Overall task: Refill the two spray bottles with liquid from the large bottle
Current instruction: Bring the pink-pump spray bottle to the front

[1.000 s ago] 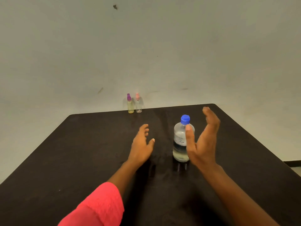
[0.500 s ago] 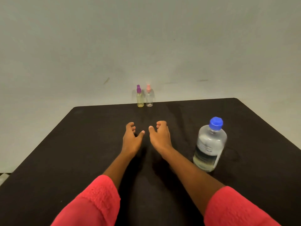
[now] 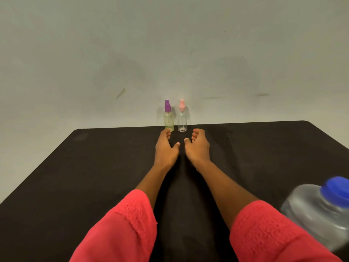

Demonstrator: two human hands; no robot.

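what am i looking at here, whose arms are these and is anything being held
There is no machine here. These are a person's two bare arms in red sleeves, filmed by one wide-angle camera worn on the person's head, looking forward and down.

The left hand and right hand are stretched out side by side over a black table. Their fingers are loosely curled and hold nothing.

Just beyond them, at the table's far edge by the wall, stand two small bottles. The purple-topped spray bottle has yellowish liquid in it, and the pink-topped spray bottle looks nearly empty. The left fingertips are close to the purple one, but I cannot tell if they touch it.

At the lower right, blurred and near the camera, is the large clear bottle with its blue cap on. Nobody is holding it.
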